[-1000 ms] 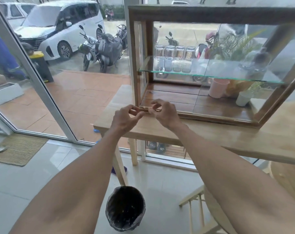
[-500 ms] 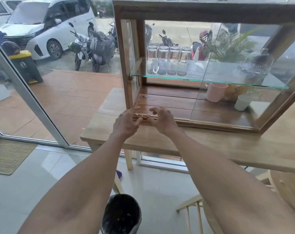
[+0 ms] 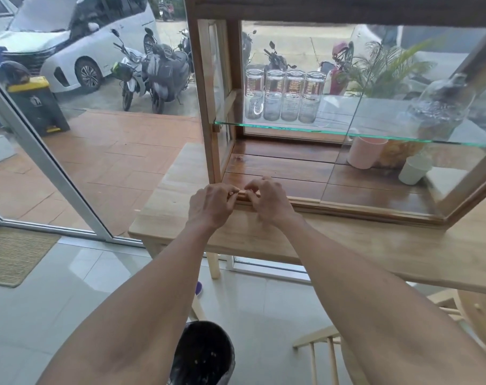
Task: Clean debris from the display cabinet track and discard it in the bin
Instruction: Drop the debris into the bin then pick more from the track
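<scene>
While my left hand (image 3: 210,204) and right hand (image 3: 269,200) pinch narrowly at the cabinet track (image 3: 305,200), whether either holds debris I cannot tell. It runs left to right under both; the bin (image 3: 205,354) waits on the floor below, nearer my left arm.

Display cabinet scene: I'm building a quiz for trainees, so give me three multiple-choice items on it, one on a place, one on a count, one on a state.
1. Where is the bin?
A. on the table
B. on the floor below the arms
C. inside the cabinet

2. How many glass jars stand on the glass shelf?
A. two
B. four
C. six

3. What are the left hand and right hand doing?
A. pinching at the cabinet track
B. resting flat on the table
C. lifting the bin

Answers: 1 B, it sits on the tiles; 2 B, four stand in a row; 3 A, fingers meet at the track's left end.
</scene>
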